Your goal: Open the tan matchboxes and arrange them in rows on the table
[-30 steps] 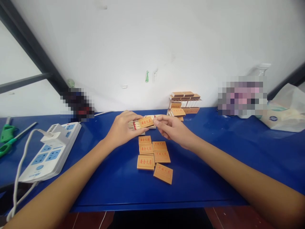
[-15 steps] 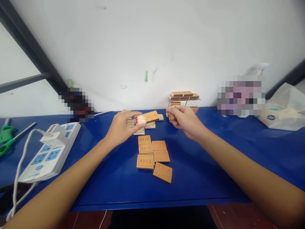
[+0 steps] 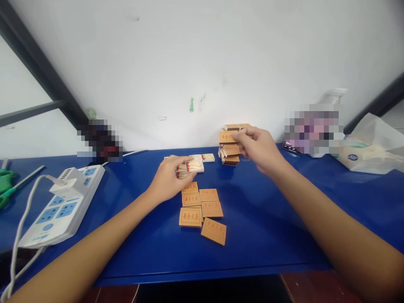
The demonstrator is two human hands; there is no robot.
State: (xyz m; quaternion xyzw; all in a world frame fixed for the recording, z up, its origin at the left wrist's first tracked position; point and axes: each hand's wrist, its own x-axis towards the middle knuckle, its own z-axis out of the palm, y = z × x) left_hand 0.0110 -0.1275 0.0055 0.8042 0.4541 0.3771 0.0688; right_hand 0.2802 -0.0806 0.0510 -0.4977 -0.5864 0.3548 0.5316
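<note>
My left hand (image 3: 172,176) is closed, thumb and fingers around a tray of red-tipped matches (image 3: 193,166). More open match trays (image 3: 206,158) lie behind it, partly hidden by the hand. In my right hand (image 3: 259,148), thumb and fingers pinch the right end of an orange matchbox sleeve (image 3: 226,137) with red lettering. It is in front of a stack of matchboxes (image 3: 232,150) by the wall; whether it touches the stack I cannot tell. Several flat orange matchbox sleeves (image 3: 191,217) lie on the table, nearer to me.
A white power strip (image 3: 59,210) with a plugged-in charger and cable lies on the blue table (image 3: 268,244) at left. Green-handled scissors (image 3: 8,185) are at the far left. At right are a phone (image 3: 292,147) and a plastic tissue pack (image 3: 366,158).
The orange sleeve has come off the match tray in my left hand and moved right, into my right hand by the stack. My left hand has lowered slightly with the tray.
</note>
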